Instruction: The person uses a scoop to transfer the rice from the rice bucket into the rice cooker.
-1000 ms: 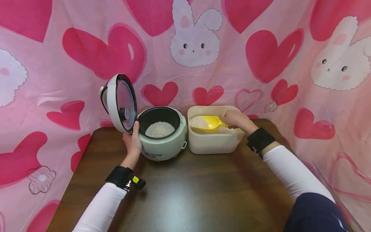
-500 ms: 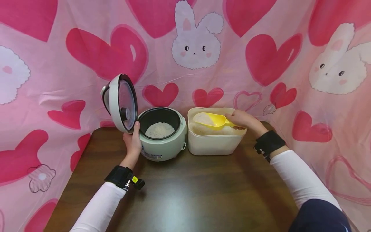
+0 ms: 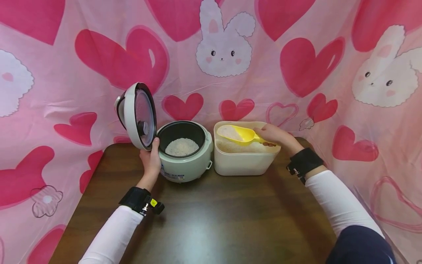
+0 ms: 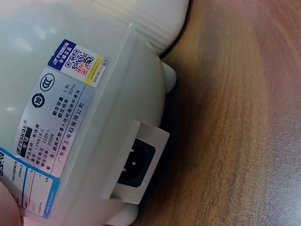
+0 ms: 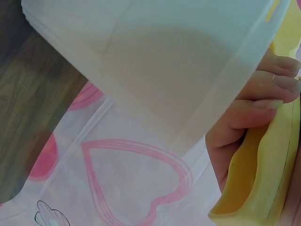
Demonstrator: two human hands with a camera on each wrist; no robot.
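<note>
My right hand (image 3: 269, 135) grips the handle of a yellow scoop (image 3: 242, 135), its fingers curled round it in the right wrist view. White rice lies in the scoop, which hangs over a cream rice bin (image 3: 244, 165) with more rice inside. To the left stands a pale green rice cooker (image 3: 184, 168), its lid (image 3: 132, 117) raised. A mound of rice (image 3: 182, 146) sits in its dark inner pot. My left hand (image 3: 151, 161) holds the cooker's left side at the foot of the lid, thumb upright; its fingers are mostly hidden.
Both containers stand side by side at the back of a dark wooden table (image 3: 197, 220). A pink curtain (image 3: 184, 80) with hearts and rabbits hangs close behind. The cooker's power socket (image 4: 136, 162) has no cord plugged in.
The scoop has risen from the rice in the bin, first shifting right, then slightly back left, with rice in it. My left hand and the cooker keep their place.
</note>
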